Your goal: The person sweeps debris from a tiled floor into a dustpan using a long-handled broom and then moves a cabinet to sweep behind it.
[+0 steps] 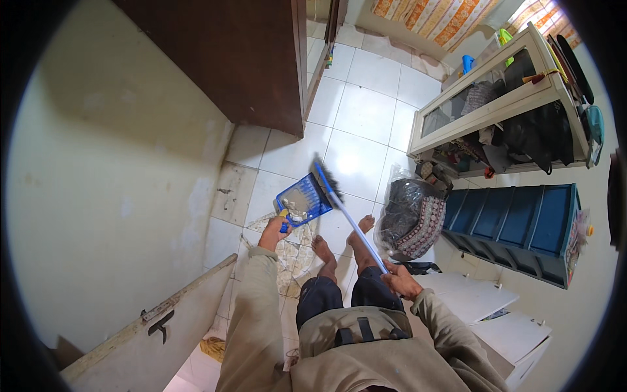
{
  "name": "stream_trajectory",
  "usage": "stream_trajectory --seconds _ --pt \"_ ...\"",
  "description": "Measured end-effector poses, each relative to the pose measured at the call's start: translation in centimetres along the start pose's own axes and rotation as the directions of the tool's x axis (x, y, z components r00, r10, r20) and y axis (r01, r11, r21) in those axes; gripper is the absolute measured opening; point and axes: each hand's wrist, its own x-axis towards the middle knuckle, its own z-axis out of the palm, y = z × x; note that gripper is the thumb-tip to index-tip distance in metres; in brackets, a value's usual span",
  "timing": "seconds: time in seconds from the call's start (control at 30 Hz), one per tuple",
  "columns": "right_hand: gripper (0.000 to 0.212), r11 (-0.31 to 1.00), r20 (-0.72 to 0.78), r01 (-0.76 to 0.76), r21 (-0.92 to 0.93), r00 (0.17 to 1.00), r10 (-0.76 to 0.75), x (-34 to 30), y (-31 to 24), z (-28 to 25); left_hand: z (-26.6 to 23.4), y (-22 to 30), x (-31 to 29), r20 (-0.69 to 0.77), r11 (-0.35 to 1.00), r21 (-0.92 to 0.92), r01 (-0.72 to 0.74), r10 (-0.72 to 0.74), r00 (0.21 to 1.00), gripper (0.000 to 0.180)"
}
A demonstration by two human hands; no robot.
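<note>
My left hand is closed round the short handle of a blue dustpan, low over the tiled floor. Whitish debris lies in the pan near its handle end. My right hand grips the pale blue stick of a broom, which slants away from me toward the dustpan. The broom's dark bristles are beside the pan's far right edge; whether they touch it I cannot tell.
A dark brown door stands at the far left, a white door near left. To the right are a plastic-wrapped bundle, a blue drawer unit, a glass-fronted cabinet and a white cabinet. My bare feet are on the tiles.
</note>
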Motion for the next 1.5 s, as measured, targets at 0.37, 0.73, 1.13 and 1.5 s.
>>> stream_trajectory --seconds 0.37,0.73,1.13,1.5 --pt "0.057 0.956 -0.084 0.015 -0.293 0.996 -0.041 -6.5 -5.1 -1.9 -5.9 -1.2 0.3 0.079 0.978 -0.193 0.078 -0.064 0.995 0.020" --pt "0.052 1.000 0.123 -0.026 -0.008 0.992 0.027 -3.1 -2.5 -1.0 -6.6 -2.8 0.1 -0.015 0.984 -0.173 0.049 -0.052 0.999 0.024" --pt "0.059 0.697 0.067 0.388 -0.603 0.896 -0.440 0.1 1.3 0.0 -10.3 -3.9 -1.5 -0.026 0.977 -0.205 0.065 -0.072 0.997 0.021" --pt "0.054 0.998 0.058 -0.061 0.008 0.996 0.061 -7.9 -1.5 -0.9 -12.5 -5.8 -3.0 0.041 0.977 -0.199 0.072 -0.065 0.997 0.022"
